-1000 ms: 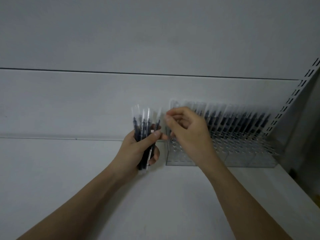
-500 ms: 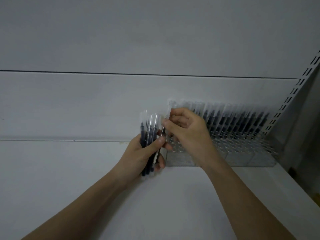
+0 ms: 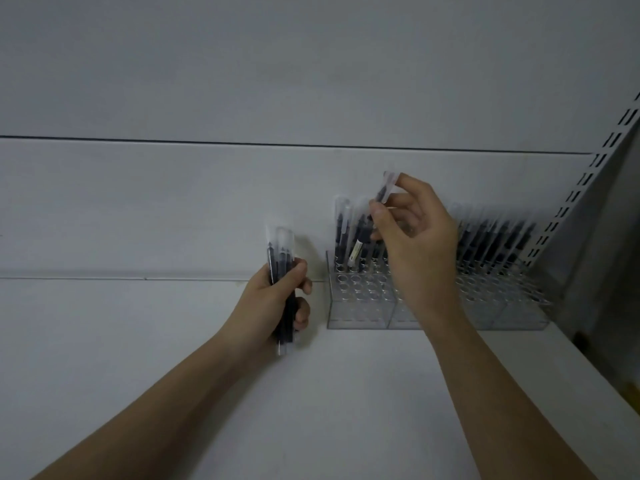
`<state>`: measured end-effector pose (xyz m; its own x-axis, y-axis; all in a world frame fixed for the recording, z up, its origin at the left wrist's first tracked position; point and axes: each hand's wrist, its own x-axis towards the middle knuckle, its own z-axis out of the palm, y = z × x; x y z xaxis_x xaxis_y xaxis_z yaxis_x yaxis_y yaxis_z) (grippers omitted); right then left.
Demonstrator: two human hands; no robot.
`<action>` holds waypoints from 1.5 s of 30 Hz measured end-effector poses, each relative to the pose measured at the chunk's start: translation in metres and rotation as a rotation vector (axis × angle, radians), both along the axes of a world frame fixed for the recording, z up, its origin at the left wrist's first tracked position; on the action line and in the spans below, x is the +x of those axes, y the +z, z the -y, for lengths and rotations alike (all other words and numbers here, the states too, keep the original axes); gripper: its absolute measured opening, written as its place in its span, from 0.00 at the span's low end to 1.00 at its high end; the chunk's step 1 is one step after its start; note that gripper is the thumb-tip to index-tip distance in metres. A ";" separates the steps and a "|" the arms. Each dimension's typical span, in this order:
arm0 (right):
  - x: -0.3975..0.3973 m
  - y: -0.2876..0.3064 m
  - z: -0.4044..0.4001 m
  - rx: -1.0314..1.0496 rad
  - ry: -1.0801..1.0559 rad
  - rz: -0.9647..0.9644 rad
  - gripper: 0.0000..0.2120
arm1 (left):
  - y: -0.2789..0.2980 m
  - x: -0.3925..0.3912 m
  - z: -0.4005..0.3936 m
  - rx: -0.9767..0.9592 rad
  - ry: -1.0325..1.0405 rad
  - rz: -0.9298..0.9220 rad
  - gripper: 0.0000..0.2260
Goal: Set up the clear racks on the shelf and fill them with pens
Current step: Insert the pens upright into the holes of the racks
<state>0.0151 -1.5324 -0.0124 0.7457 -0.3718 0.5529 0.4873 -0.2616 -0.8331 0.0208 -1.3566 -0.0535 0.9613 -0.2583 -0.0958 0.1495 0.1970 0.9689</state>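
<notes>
My left hand (image 3: 277,303) grips the bundle of pens (image 3: 281,271) above the shelf (image 3: 138,341). My right hand (image 3: 412,237) has pulled one pen (image 3: 384,192) away, pinching it over the clear racks (image 3: 360,306) at the shelf's back right; another slot likely fills next.

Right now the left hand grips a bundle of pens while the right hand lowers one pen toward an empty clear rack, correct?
Not quite: the clear rack already holds pens along its back rows, as the head view shows. The left hand grips the bundle of pens; the right hand pinches one pen above it.
</notes>
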 end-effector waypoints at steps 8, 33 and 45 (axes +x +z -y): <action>0.008 -0.011 0.003 -0.087 -0.042 -0.002 0.16 | 0.007 -0.002 -0.002 -0.219 -0.114 -0.254 0.05; 0.010 -0.011 0.015 -0.250 -0.071 -0.174 0.09 | 0.014 -0.010 -0.004 -0.265 -0.030 -0.108 0.13; -0.006 -0.001 -0.003 -0.202 0.342 -0.189 0.08 | 0.013 -0.015 -0.002 -0.117 -0.170 0.035 0.14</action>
